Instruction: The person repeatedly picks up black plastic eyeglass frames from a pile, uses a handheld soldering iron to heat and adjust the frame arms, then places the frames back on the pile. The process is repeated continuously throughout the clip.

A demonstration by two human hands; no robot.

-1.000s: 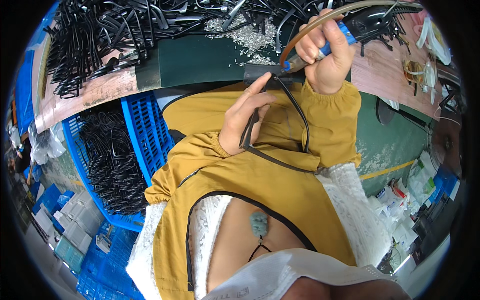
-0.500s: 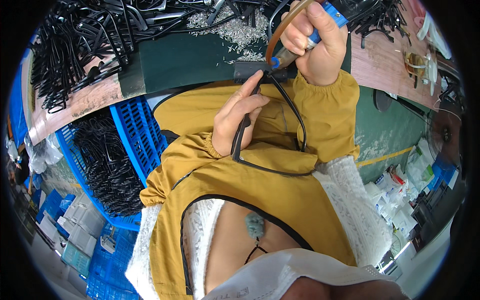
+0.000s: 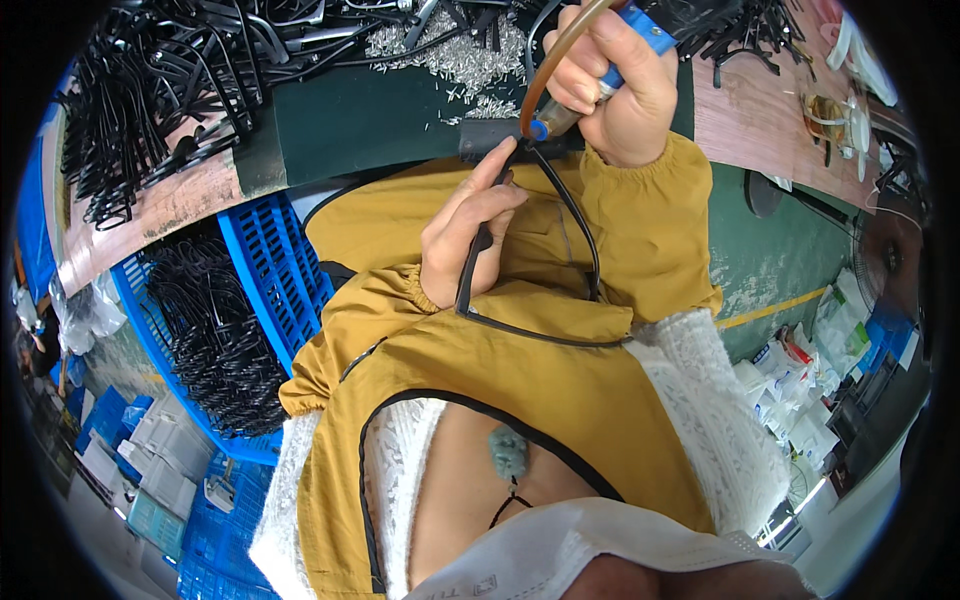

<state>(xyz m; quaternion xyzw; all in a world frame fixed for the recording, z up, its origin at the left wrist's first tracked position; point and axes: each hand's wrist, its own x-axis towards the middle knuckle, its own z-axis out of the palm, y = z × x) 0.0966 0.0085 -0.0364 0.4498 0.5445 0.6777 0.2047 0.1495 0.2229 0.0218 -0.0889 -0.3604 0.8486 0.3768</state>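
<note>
Black eyeglasses (image 3: 482,241) rest in my left hand (image 3: 462,232), which is closed around one thin black arm, index finger stretched along it. The rest of the thin black frame curves over my mustard apron. Higher up, my right hand (image 3: 632,90) grips a powered screwdriver (image 3: 648,32) with a blue body and a clear nose. Its blue tip meets the eyeglasses close to my left fingertip, above a small black block (image 3: 484,138) at the table's edge. A brown hose (image 3: 548,78) curves down to that tip. The exact contact point is too small to make out.
Small silvery metal pins (image 3: 465,62) lie heaped on the dark green mat (image 3: 350,115). Black eyeglass parts (image 3: 140,125) pile up at the far left, more (image 3: 745,45) at far right. A blue basket (image 3: 262,250) of black frames stands left of my lap.
Both hands, the eyeglasses and the screwdriver have shifted slightly left. My grips look the same, and the tip stays at the eyeglasses.
</note>
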